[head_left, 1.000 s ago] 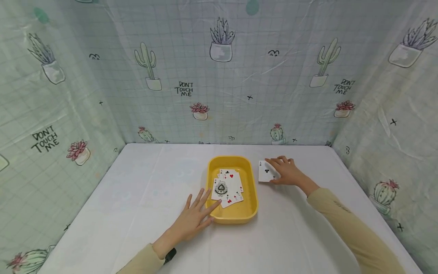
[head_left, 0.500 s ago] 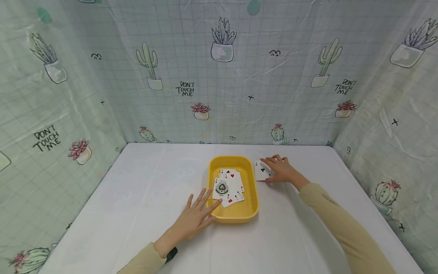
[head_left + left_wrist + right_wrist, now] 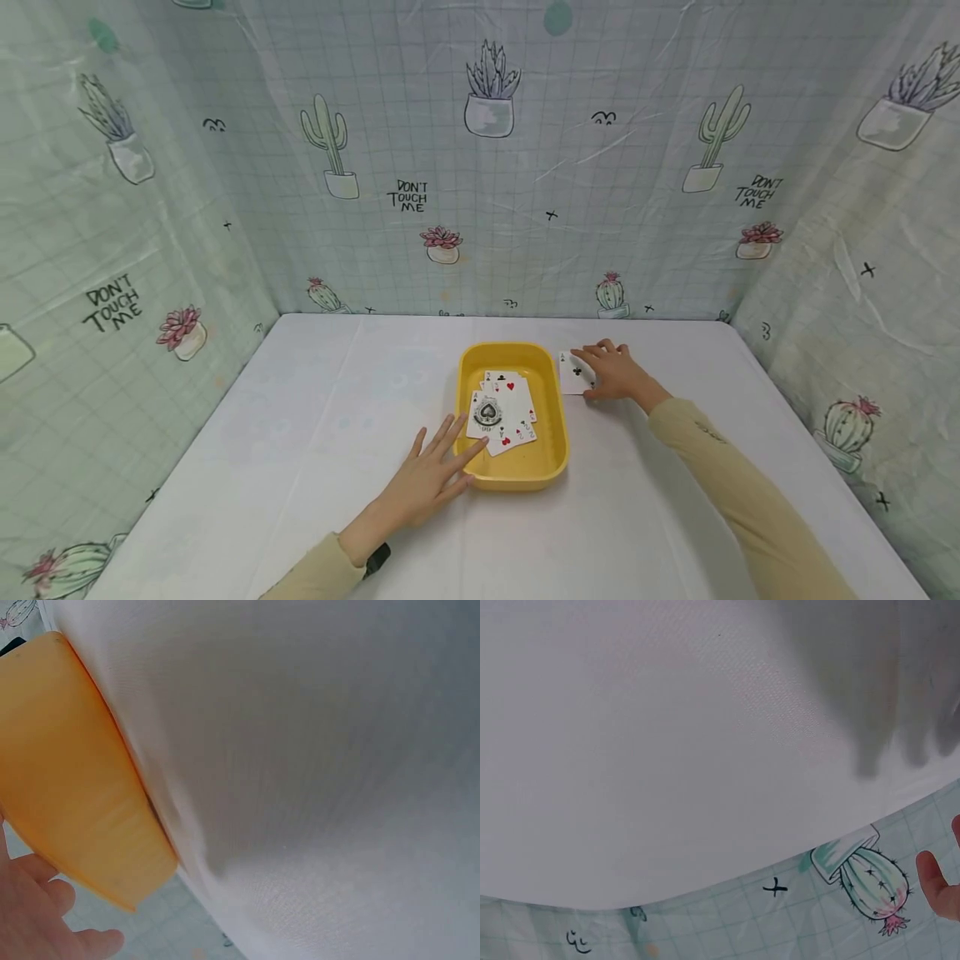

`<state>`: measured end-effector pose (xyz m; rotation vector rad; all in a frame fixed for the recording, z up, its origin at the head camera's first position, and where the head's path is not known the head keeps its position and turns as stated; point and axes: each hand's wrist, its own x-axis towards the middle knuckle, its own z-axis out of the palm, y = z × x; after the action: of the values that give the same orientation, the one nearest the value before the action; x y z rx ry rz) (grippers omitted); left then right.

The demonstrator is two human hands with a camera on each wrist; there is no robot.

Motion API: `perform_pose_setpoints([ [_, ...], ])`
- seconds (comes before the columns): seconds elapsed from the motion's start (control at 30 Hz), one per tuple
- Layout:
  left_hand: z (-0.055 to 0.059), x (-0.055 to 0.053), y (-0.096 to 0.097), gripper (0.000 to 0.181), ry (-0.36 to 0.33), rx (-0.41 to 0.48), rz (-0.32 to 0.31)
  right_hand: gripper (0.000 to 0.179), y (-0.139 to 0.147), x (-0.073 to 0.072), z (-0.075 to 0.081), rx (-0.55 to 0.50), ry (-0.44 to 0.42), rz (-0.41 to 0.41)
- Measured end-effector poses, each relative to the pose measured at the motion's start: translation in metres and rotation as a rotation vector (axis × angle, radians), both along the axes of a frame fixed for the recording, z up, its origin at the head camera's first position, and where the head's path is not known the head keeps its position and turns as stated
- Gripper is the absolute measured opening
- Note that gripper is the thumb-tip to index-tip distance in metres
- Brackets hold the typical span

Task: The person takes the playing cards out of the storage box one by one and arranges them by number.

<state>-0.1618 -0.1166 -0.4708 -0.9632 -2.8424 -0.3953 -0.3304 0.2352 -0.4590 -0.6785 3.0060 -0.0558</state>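
Note:
A yellow tray (image 3: 552,475) stands mid-table with several face-up playing cards (image 3: 516,400) overlapping in it, an ace of spades (image 3: 487,413) uppermost. My left hand (image 3: 422,487) has its fingers spread over the tray's near left rim; the left wrist view shows the fingers against its yellow side (image 3: 82,765). Close to the tray's right side lies an ace of clubs (image 3: 576,372), face up. My right hand (image 3: 617,372) holds this playing card, index finger at its far edge and thumb at its near edge. In the right wrist view only fingertips (image 3: 933,879) show.
The white-covered table (image 3: 337,417) surrounds the tray. A cloth printed with cacti (image 3: 487,208) hangs behind it and on both sides. A dark band (image 3: 377,560) sits on the left wrist.
My right hand has drawn the ace of clubs left toward the tray, then stayed nearly still over the last half second. The left hand keeps its place at the tray.

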Motion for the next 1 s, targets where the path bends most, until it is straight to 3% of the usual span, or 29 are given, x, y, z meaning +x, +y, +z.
perform_pose_setpoints([
  [0.37, -0.0038, -0.0010, -0.0006, 0.050, 0.022, 0.002, 0.001, 0.077, 0.0067, -0.0026, -0.0055, 0.013, 0.010, 0.014],
  [1.0, 0.0010, 0.0009, 0.0006, 0.050, -0.025, 0.010, 0.007, 0.074, 0.0074, 0.0044, -0.0026, 0.024, 0.019, 0.028],
])
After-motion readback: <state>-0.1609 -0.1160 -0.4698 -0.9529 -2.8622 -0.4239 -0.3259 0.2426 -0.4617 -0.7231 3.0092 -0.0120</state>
